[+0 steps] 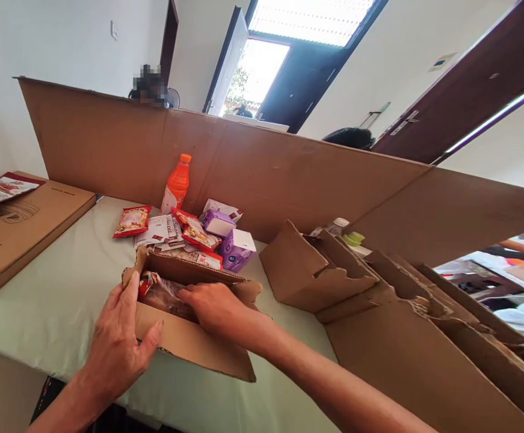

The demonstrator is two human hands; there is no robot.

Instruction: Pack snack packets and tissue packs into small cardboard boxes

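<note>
Centrally, an open-topped box [198, 346] stands on the pale green desk [45, 288], with a clear packet [165, 296], red at its left end, lying inside. The left hand [120, 337] is open and nearly flat, thumb spread from the fingers; it rests against the box's left end, the thumb over the near wall, and holds nothing else. The right hand [214, 310] reaches in over the near wall, its fingers bent and touching the packet; the thumb is hidden, so whether the packet is gripped cannot be told.

Edges: the box's rim is ragged, with a torn flap raised at the far left corner and another at the right end. Just beyond its far wall lie red bags [130, 221], printed papers [152, 231] and two purple packs [237, 255]; an orange bottle [178, 183] stands upright behind them, near a long cardboard screen [266, 174] that bounds the far side.

Open room: bare desk extends left of the box as far as a flat carton [27, 222]. A narrower strip separates the box from a divided carton [401, 349] on the right, across whose near side the right forearm passes. Bare desk also shows in front, between the near wall and the desk's front edge.
</note>
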